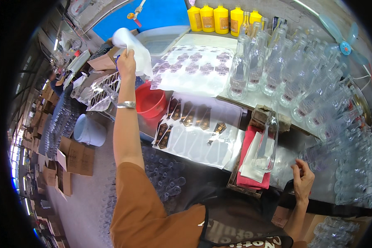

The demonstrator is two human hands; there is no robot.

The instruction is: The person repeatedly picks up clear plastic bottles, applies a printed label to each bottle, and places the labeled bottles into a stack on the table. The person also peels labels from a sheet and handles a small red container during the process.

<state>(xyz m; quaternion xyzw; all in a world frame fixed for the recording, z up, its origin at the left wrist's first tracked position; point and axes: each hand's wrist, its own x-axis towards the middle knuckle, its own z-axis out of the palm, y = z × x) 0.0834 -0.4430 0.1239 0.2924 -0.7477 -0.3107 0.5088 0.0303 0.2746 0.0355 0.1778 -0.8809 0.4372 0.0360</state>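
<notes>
Looking from the far left, I see open cardboard boxes (72, 159) on the floor and a pale bucket (89, 130), its contents not visible to me. My left hand (126, 62) is raised at arm's length, fingers pinched shut on a white sheet (137, 48) that hangs down from the grip above a red basin (152, 103); I cannot tell what the basin holds. Next come sheets of dark labels (186, 118) spread on the table. On a red cloth (252, 165) lies a clear glass bottle (268, 142), seemingly empty, its long axis running away from me, neck pointing toward the back. My right hand (302, 180) rests just beside it at the table edge, fingers loosely curled, holding nothing. Behind and to the right stand many clear bottles (301, 78), with yellow jugs (214, 18) at the back.
</notes>
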